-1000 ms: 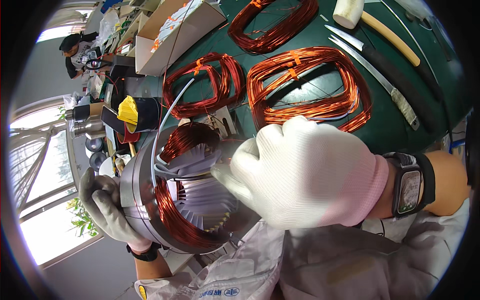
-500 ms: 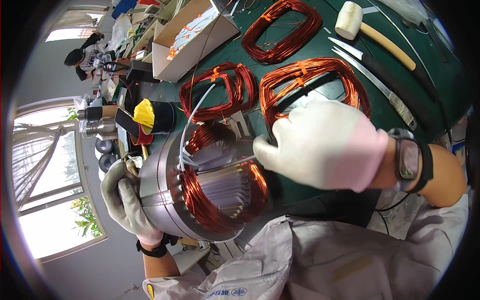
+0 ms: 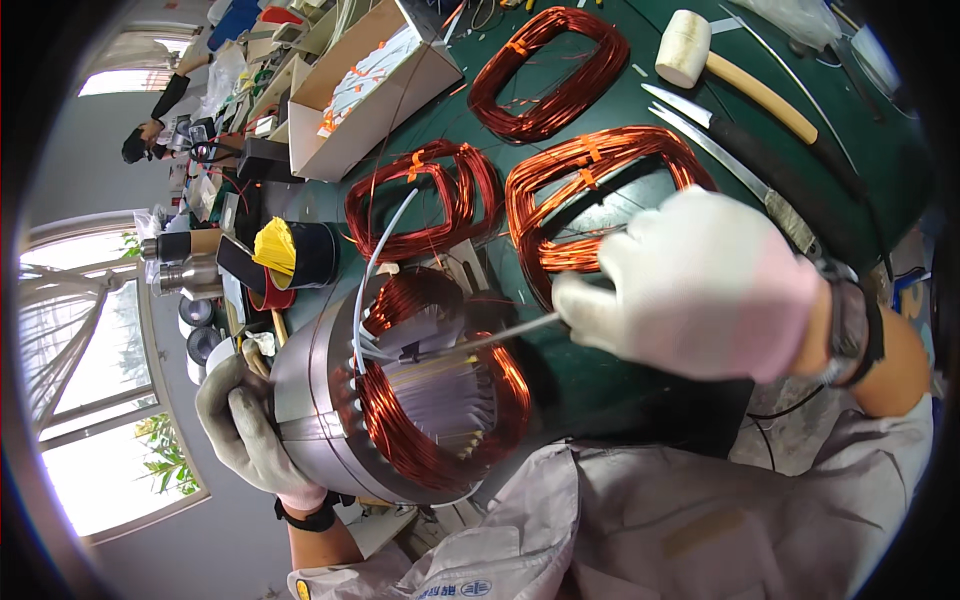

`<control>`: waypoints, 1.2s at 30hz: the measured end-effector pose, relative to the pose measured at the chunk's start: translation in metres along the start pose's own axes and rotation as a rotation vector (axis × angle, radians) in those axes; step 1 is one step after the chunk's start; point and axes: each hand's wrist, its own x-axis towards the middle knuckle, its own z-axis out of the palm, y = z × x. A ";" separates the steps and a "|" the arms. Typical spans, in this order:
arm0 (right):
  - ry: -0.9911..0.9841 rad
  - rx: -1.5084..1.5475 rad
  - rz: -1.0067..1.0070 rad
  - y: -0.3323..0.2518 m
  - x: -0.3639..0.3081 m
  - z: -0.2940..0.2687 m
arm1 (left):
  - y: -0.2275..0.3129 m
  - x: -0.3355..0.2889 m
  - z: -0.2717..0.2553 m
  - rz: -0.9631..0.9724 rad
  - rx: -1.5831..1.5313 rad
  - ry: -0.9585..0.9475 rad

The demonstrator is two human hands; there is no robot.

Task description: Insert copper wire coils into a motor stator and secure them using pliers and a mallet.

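A grey cylindrical motor stator (image 3: pixel 300 390) lies tilted in front of me, its bore facing right. Copper windings (image 3: pixel 400 430) fill its slots, with pale slot liners inside the bore. My left hand (image 3: pixel 245 430), in a soiled white glove, is closed against the stator's left side, fingers curled. In my gloved right hand (image 3: pixel 700 290), closed in a pinch, is a thin metal rod (image 3: pixel 515 328), whose far end reaches into the bore; its tip is hard to make out. White sleeving (image 3: pixel 385 245) rises from the stator's upper edge.
Copper coils (image 3: pixel 560 75) tied with orange tape lie on the green table. Beyond my right hand are a mallet (image 3: pixel 735 70) and long blades (image 3: pixel 735 150). A cardboard box (image 3: pixel 380 110) and a dark cup of yellow strips (image 3: pixel 300 255) stand left. Another person (image 3: pixel 150 135) is at far left.
My right hand has moved right, drawing the rod partly out of the bore. My left hand stays on the stator. The whole view has shifted slightly; the far person's arm is now raised.
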 end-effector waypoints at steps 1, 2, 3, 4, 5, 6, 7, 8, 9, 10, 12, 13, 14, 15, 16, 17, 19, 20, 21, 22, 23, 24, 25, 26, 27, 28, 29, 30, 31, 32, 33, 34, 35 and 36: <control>-0.031 -0.055 0.014 -0.007 -0.001 -0.011 | 0.000 0.000 -0.001 0.039 0.035 -0.007; -0.016 -0.047 0.038 -0.010 -0.003 -0.013 | 0.000 0.000 -0.002 0.041 0.033 -0.007; 0.001 -0.037 0.058 -0.010 -0.006 -0.013 | 0.001 -0.002 -0.002 0.012 0.023 0.001; -0.006 0.063 0.037 0.002 -0.008 -0.003 | 0.001 -0.002 -0.001 -0.015 0.008 0.006; -0.013 0.164 0.015 0.014 -0.009 0.009 | 0.002 -0.003 -0.001 -0.010 0.004 0.006; 0.003 0.184 0.023 0.013 -0.006 0.006 | 0.001 -0.003 -0.002 -0.029 -0.028 0.001; 0.005 0.179 0.027 0.009 -0.006 -0.001 | 0.000 -0.004 -0.003 -0.047 -0.059 -0.004; -0.024 0.078 0.050 0.004 -0.009 -0.011 | -0.002 -0.004 -0.007 -0.056 -0.077 -0.037; -0.055 -0.019 0.070 0.000 -0.009 -0.018 | -0.001 -0.004 -0.005 -0.056 -0.078 -0.039; -0.048 0.034 0.055 0.007 -0.011 -0.009 | 0.000 -0.003 0.001 -0.020 -0.047 -0.011; 0.082 0.175 0.033 0.018 -0.014 0.007 | 0.001 -0.002 0.004 0.018 -0.016 0.013; 0.093 0.202 0.037 0.018 -0.011 0.007 | 0.001 -0.003 0.001 -0.018 -0.025 0.026; 0.095 0.202 0.040 0.017 -0.012 0.000 | 0.002 -0.003 -0.001 -0.055 -0.034 0.039; 0.024 0.103 0.054 0.013 -0.013 -0.013 | 0.001 -0.002 0.001 -0.056 -0.035 0.036; -0.048 0.004 0.066 0.011 -0.014 -0.019 | 0.000 -0.002 0.003 -0.046 -0.051 0.041; -0.049 0.004 0.069 0.015 -0.015 -0.010 | -0.001 -0.002 0.004 -0.035 -0.068 0.047; 0.038 0.140 0.075 0.026 -0.019 0.014 | -0.002 -0.003 0.001 -0.040 -0.058 0.040; 0.058 0.112 0.049 0.026 -0.018 0.008 | 0.001 0.000 0.000 -0.038 -0.043 0.041; 0.052 0.113 0.050 0.022 -0.017 0.000 | -0.001 -0.001 0.001 -0.043 -0.046 0.039; -0.031 0.074 0.091 0.019 -0.016 -0.014 | -0.004 -0.002 0.001 -0.040 -0.062 0.022; -0.096 0.048 0.116 0.016 -0.015 -0.024 | 0.001 -0.003 -0.006 -0.033 -0.052 0.014; -0.085 -0.014 0.148 0.012 -0.020 -0.029 | -0.001 -0.003 -0.006 -0.036 -0.052 0.016; -0.087 -0.014 0.144 0.010 -0.025 -0.027 | -0.002 -0.004 -0.005 -0.051 -0.071 0.023; -0.031 -0.052 0.141 0.009 -0.032 -0.024 | -0.004 -0.004 -0.005 -0.066 -0.090 0.031; 0.025 -0.088 0.137 0.008 -0.038 -0.021 | -0.005 -0.005 -0.005 -0.069 -0.087 0.034; 0.040 -0.021 0.179 0.007 -0.041 -0.014 | -0.006 -0.005 -0.006 -0.070 -0.084 0.041; 0.040 -0.018 0.173 0.004 -0.044 -0.009 | -0.008 -0.006 -0.007 -0.071 -0.081 0.047; 0.073 -0.028 0.182 0.002 -0.045 -0.005 | -0.008 -0.007 -0.006 -0.074 -0.077 0.051; 0.109 -0.037 0.196 -0.001 -0.045 -0.004 | -0.004 -0.005 -0.004 -0.067 -0.074 0.057; 0.130 -0.093 0.220 -0.005 -0.043 -0.001 | -0.001 -0.003 -0.004 -0.059 -0.071 0.063; 0.129 -0.091 0.218 -0.006 -0.043 0.003 | -0.003 -0.004 -0.006 -0.062 -0.070 0.063; 0.136 -0.065 0.240 -0.006 -0.044 0.006 | -0.006 -0.004 -0.010 -0.060 -0.094 0.028; 0.143 -0.039 0.262 -0.006 -0.045 0.009 | -0.008 -0.004 -0.011 -0.057 -0.119 -0.009; 0.142 -0.037 0.258 -0.007 -0.047 0.008 | -0.008 -0.005 -0.011 -0.060 -0.116 -0.006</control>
